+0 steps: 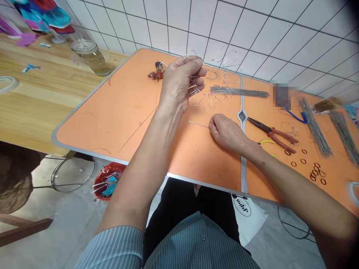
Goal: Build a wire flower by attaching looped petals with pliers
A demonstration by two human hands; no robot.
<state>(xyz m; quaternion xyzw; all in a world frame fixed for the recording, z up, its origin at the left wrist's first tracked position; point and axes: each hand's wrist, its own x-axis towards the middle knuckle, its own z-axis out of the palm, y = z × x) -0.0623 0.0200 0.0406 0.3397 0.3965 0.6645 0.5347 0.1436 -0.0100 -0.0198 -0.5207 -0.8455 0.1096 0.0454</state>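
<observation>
My left hand (182,80) is raised above the orange table (140,123), with its fingers closed on a frame of thin bent wire (211,101). The frame's rounded loops stick out above and to the right of the fingers. Lower and to the right, my right hand (226,133) rests on the tabletop, closed around one end of a thin straight wire (198,123). The wire's free end points left. Behind the hands lies a bundle of straight wires (241,92). Pliers with red-brown handles (273,134) lie just right of my right hand.
Yellow-handled pliers (267,142) are partly behind my right forearm. Several dark rings (314,173) and more wire bundles (316,129) lie at the right. A small reddish-brown object (157,71) is left of my left hand. A lidded cup (91,56) stands on the wooden table (36,101).
</observation>
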